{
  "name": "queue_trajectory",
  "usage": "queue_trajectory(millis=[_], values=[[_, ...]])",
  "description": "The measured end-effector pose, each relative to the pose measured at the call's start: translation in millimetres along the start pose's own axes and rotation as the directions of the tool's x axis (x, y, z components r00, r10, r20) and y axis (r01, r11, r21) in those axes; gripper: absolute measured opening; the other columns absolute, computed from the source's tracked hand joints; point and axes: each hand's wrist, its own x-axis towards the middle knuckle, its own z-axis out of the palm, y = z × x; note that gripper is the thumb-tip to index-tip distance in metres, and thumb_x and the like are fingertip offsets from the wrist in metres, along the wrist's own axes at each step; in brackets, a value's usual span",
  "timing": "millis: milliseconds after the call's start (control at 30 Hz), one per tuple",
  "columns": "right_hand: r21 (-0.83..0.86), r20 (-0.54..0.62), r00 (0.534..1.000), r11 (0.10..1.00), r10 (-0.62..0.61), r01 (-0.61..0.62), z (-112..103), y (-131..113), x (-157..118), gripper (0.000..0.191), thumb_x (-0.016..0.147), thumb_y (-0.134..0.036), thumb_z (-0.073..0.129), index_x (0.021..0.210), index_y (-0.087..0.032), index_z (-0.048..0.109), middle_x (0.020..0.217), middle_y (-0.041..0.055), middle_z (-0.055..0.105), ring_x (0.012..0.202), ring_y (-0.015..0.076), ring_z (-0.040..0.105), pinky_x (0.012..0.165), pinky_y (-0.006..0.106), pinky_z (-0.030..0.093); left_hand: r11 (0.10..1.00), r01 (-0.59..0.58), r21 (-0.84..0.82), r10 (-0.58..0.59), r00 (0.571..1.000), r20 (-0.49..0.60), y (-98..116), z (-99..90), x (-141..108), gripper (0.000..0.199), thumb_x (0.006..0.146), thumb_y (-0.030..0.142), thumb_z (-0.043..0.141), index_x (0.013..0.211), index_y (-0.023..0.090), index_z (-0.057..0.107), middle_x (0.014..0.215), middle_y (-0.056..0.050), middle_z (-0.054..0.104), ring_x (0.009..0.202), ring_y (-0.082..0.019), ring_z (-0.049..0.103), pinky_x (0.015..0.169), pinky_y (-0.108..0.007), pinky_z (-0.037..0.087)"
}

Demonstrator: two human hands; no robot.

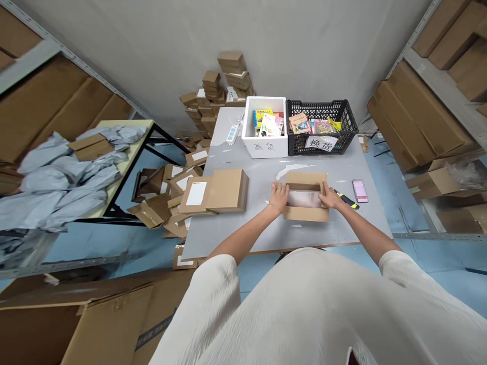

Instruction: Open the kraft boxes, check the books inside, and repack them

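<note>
An opened cardboard box [306, 214] lies on the grey table, its long flaps folded out and something pale and shiny inside. My left hand [279, 196] grips the box's left end, fingers bent over the edge. At the opposite end my right hand [329, 195] pinches the right side, thumb toward the inside. Beside my right hand, partly behind it, is a black and yellow utility knife [349, 201]. A phone [359, 191] with a pinkish screen lies farther right.
At the table's back stand a white bin [265, 147] and a black crate [344, 137] holding books. Cardboard boxes [227, 190] sit to the left, near a power strip [232, 134]. Grey parcels [61, 182] cover a side table. More boxes crowd the floor and shelves.
</note>
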Motion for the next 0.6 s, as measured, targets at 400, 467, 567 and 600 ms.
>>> queue_trajectory(millis=[400,467,567,600], values=[[0.156,-0.202,0.978,0.985,-0.043,0.075,-22.7,52.7,-22.7,0.072,0.094,-0.041,0.053,0.164,-0.025,0.046,0.144,0.0135,0.068,0.116,0.0344,0.067,0.102,0.048,0.055,0.996,0.003,-0.093,0.013,0.985,0.174,-20.4,-5.7,42.2,0.129,0.058,0.073,0.097,0.166,0.024,0.047,0.176,-0.026,0.035,0.159,-0.054,0.030,0.129,-0.062,0.020],[0.034,-0.265,0.964,0.999,-0.021,0.031,-19.5,60.8,-22.3,0.082,0.093,-0.042,0.058,0.168,-0.019,0.039,0.153,0.0198,0.059,0.129,0.0386,0.061,0.109,0.051,0.051,0.993,0.016,-0.114,0.001,0.989,0.149,-21.2,-2.7,36.4,0.130,0.056,0.073,0.098,0.165,0.023,0.047,0.173,-0.026,0.038,0.158,-0.054,0.031,0.129,-0.062,0.021],[-0.171,-0.294,0.948,0.982,-0.124,0.076,-16.9,57.7,-18.5,0.075,0.095,-0.038,0.058,0.165,-0.015,0.045,0.152,0.0233,0.056,0.137,0.0420,0.051,0.114,0.053,0.044,0.993,0.042,-0.115,-0.028,0.993,0.116,-21.7,2.0,26.9,0.131,0.054,0.067,0.101,0.165,0.023,0.045,0.173,-0.026,0.038,0.157,-0.054,0.032,0.128,-0.061,0.023],[-0.224,-0.277,0.944,0.967,-0.181,0.120,-17.0,51.3,-16.4,0.070,0.096,-0.033,0.056,0.163,-0.015,0.049,0.150,0.0234,0.057,0.135,0.0418,0.051,0.114,0.053,0.043,0.993,0.053,-0.102,-0.042,0.993,0.109,-22.1,3.0,23.9,0.132,0.054,0.065,0.102,0.165,0.023,0.044,0.173,-0.026,0.037,0.157,-0.055,0.031,0.128,-0.062,0.023]])
